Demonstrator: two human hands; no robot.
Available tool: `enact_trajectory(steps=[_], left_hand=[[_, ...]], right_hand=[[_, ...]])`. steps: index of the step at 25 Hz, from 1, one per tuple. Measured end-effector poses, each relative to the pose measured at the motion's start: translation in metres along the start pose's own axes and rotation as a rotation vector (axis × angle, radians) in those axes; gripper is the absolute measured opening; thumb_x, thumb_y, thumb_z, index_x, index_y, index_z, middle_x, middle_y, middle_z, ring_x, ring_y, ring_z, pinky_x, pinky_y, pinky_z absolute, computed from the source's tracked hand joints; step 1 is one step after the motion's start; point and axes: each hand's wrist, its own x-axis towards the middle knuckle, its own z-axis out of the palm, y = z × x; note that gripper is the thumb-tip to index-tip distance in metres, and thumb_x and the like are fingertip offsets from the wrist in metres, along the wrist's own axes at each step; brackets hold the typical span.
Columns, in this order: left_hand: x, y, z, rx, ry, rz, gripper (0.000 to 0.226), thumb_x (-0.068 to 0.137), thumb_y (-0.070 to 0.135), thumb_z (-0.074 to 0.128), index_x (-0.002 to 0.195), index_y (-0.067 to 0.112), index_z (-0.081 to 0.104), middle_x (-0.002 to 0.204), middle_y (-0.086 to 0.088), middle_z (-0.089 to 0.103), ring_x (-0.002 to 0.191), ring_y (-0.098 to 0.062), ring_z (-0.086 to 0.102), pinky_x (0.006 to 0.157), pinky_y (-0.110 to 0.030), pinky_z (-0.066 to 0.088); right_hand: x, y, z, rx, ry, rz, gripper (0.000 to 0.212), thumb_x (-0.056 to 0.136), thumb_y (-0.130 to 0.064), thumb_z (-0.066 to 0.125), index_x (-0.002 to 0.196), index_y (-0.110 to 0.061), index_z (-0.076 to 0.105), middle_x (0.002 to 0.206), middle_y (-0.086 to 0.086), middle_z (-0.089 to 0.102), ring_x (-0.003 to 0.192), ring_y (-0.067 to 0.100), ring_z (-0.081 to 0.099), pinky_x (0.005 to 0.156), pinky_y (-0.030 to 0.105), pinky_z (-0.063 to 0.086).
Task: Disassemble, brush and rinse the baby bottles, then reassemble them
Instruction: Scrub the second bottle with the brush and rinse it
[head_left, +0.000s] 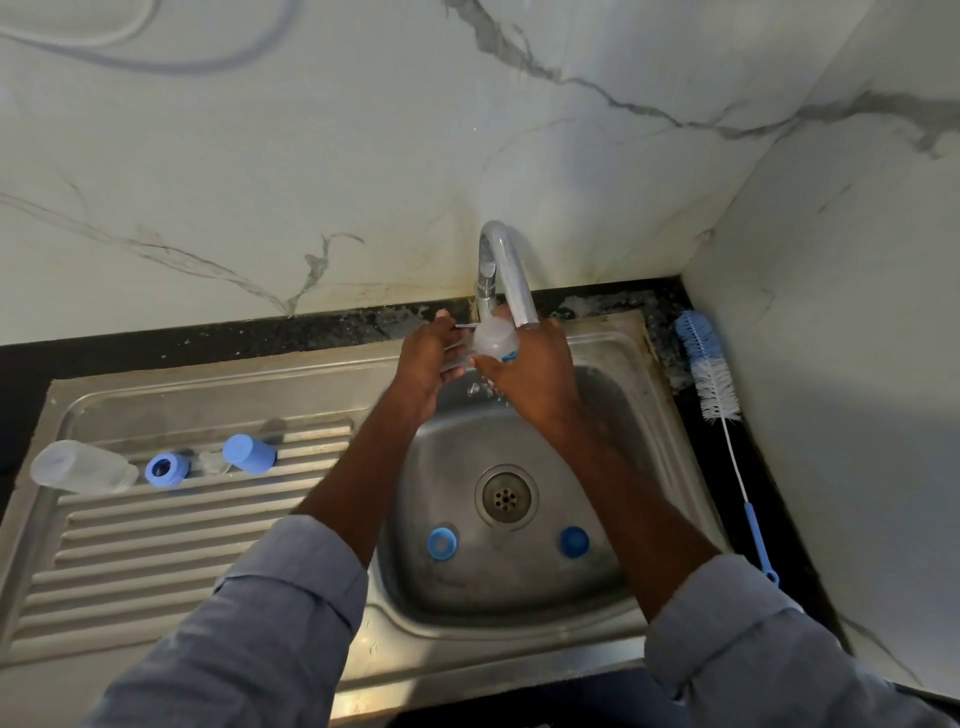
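Observation:
Under the tap my right hand grips a clear baby bottle, and water splashes down below it. My left hand holds the bottle's other end from the left, fingers partly curled round it. In the sink basin lie a blue screw ring and a blue cap. On the draining board lie a second clear bottle on its side, a blue ring, a clear teat and a blue cap.
A bottle brush with white and blue bristles and a long blue-ended handle lies on the dark counter right of the sink. The drain sits mid-basin. Marble walls close in behind and to the right.

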Motion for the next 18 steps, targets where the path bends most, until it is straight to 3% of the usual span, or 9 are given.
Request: enact_trajectory(steps=[2,5,7,9,11,14,18], left_hand=[[0.000,0.005,-0.005,0.052,-0.044,-0.006,0.041,0.103,0.053,0.050,0.114,0.018,0.069,0.111,0.000,0.078,0.103,-0.024,0.070,0.085,-0.037,0.052],[-0.002,0.008,-0.007,0.099,-0.077,-0.022,0.040,0.103,0.057,0.048,0.114,0.023,0.068,0.114,0.003,0.077,0.109,-0.024,0.069,0.081,-0.036,0.049],[-0.005,0.009,-0.005,0.111,-0.083,-0.030,0.039,0.102,0.058,0.048,0.110,0.026,0.067,0.116,0.004,0.076,0.108,-0.022,0.067,0.080,-0.036,0.048],[-0.005,0.009,-0.005,0.115,-0.088,-0.029,0.038,0.102,0.058,0.048,0.110,0.026,0.067,0.118,0.004,0.074,0.110,-0.022,0.064,0.081,-0.037,0.048],[-0.005,0.008,-0.006,0.119,-0.096,-0.025,0.039,0.102,0.058,0.048,0.111,0.026,0.068,0.119,0.003,0.074,0.112,-0.023,0.064,0.083,-0.038,0.049],[-0.005,0.009,-0.005,0.112,-0.103,-0.032,0.040,0.103,0.056,0.047,0.113,0.023,0.068,0.120,0.000,0.074,0.112,-0.023,0.064,0.083,-0.038,0.049],[-0.007,0.010,-0.003,0.094,-0.098,-0.033,0.041,0.104,0.054,0.047,0.115,0.019,0.068,0.121,-0.003,0.074,0.116,-0.026,0.064,0.085,-0.038,0.049]], right_hand=[[-0.008,0.001,0.000,0.176,0.058,0.062,0.058,0.081,-0.039,0.086,0.128,-0.013,0.064,0.115,0.002,0.064,0.102,0.018,0.065,0.081,0.028,0.058],[-0.017,0.005,-0.002,0.817,0.096,0.464,0.041,0.096,-0.031,0.071,0.131,-0.011,0.062,0.119,0.007,0.068,0.110,0.029,0.068,0.079,0.034,0.062],[-0.018,-0.001,-0.005,1.311,0.044,0.759,0.045,0.101,-0.033,0.063,0.135,-0.005,0.056,0.124,0.018,0.065,0.106,0.034,0.068,0.073,0.035,0.062],[-0.013,-0.007,-0.006,1.604,-0.050,0.891,0.054,0.103,-0.041,0.059,0.137,-0.001,0.052,0.120,0.025,0.062,0.092,0.031,0.066,0.061,0.028,0.061],[-0.008,-0.010,-0.008,1.632,-0.141,0.915,0.060,0.102,-0.047,0.057,0.139,0.000,0.051,0.112,0.023,0.059,0.080,0.024,0.062,0.052,0.021,0.056],[-0.006,-0.004,-0.014,1.446,-0.200,0.877,0.063,0.101,-0.055,0.055,0.139,-0.005,0.053,0.097,0.015,0.060,0.067,0.014,0.056,0.046,0.019,0.047],[-0.007,0.005,-0.013,1.506,-0.162,0.908,0.062,0.103,-0.048,0.054,0.146,-0.004,0.048,0.098,0.016,0.059,0.067,0.014,0.053,0.047,0.019,0.046]])
